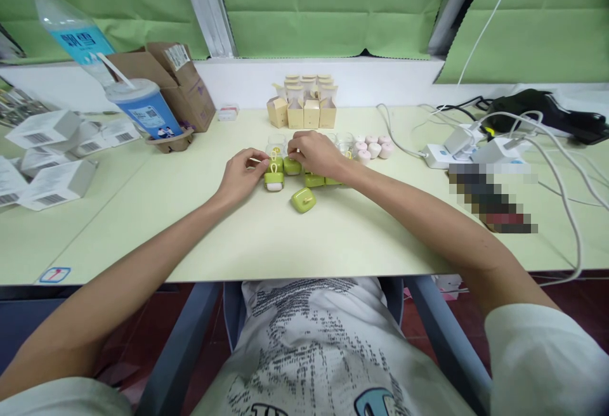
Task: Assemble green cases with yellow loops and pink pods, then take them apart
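Note:
Both my hands rest at the middle of the pale table [333, 238], over a cluster of small green cases. My left hand [242, 174] is curled, its thumb and fingers pinched on a thin pale stick beside an open green case [274, 177] with a white inside. My right hand [318, 152] is closed over the other green cases [314, 180], its fingertips at one green case [292, 166]. A closed green case [303, 199] lies loose nearer to me. What the right fingers hold is hidden.
Small tan boxes [304, 108] stand in rows at the back. Pink and white caps [373, 146] lie right of my hands. A power strip and white cables [476, 146] fill the right side. A blue cup [145, 108], cardboard boxes and labelled white boxes [47, 156] sit left.

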Available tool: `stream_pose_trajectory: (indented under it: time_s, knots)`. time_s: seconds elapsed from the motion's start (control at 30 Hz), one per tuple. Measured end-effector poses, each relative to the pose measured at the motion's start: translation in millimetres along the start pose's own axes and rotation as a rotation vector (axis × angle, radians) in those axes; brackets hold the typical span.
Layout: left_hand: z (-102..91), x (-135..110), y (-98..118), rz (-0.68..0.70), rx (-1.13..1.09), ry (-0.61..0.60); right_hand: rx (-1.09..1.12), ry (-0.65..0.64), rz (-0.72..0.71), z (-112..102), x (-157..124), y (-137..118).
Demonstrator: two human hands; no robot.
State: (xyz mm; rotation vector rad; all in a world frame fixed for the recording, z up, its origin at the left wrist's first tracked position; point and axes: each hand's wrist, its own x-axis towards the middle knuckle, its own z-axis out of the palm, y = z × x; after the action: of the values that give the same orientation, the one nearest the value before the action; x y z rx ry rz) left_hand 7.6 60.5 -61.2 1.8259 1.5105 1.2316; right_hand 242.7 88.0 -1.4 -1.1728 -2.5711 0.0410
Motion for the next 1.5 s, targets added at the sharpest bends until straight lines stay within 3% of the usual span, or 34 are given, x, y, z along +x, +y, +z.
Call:
stream_pose_trajectory:
  time_s: [0.27, 0.43, 0.5, 0.57, 0.63, 0.7, 0.73, 0.97, 1.03, 1.13, 1.23, 1.33, 1.5]
  knots:
    - [0.0, -1.6, 1.7, 0.024, 0.058, 0.011, 0.05, 0.067, 0.003, -3.1, -0.6, 2.5]
    - [-0.6, -2.0, 1.3, 0.066, 0.106, 0.073, 0.047, 0.239, 0.099, -41.9, -2.6, 25.2]
    - [-0.9, -2.3, 1.5, 0.06, 0.12, 0.067, -0.043, 0.221, 0.214, -63.9, -8.2, 41.1]
    - [-1.0, -2.6, 1.5, 0.053, 0.123, 0.048, -0.125, 0.016, 0.357, -84.5, -15.6, 57.5]
    - [-0.8, -2.8, 1.2, 0.055, 0.124, 0.036, -0.115, -0.341, 0.482, -100.1, -22.8, 70.6]
    - [-0.4, -2.9, 0.5, 0.059, 0.124, 0.032, -0.051, -0.619, 0.526, -108.6, -27.8, 77.1]
    - [-0.1, -2.7, -0.2, 0.061, 0.124, 0.031, -0.012, -0.693, 0.525, -110.1, -29.1, 77.6]
    - [-1.3, -0.9, -5.1, 0.085, 0.14, 0.028, 0.163, -0.774, 0.557, -107.5, -29.3, 63.4]
    - [-2.5, -5.5, -0.2, 0.194, 0.179, 0.094, 0.17, -0.739, 0.552, -113.9, -32.1, 68.9]
    - [-0.1, -20.4, 15.8, 0.512, 0.243, 0.163, 0.13, -0.587, 0.583, -126.2, -38.4, 91.1]
    - [9.5, -37.9, 32.6, 0.823, 0.267, 0.044, 0.107, -0.502, 0.627, -128.5, -41.6, 118.8]
    - [19.3, -48.3, 39.6, 1.045, 0.326, -0.117, 0.205, -0.61, 0.634, -117.3, -39.6, 135.3]
    - [20.5, -50.0, 34.6, 1.151, 0.376, -0.261, 0.269, -0.695, 0.637, -101.3, -35.1, 133.8]
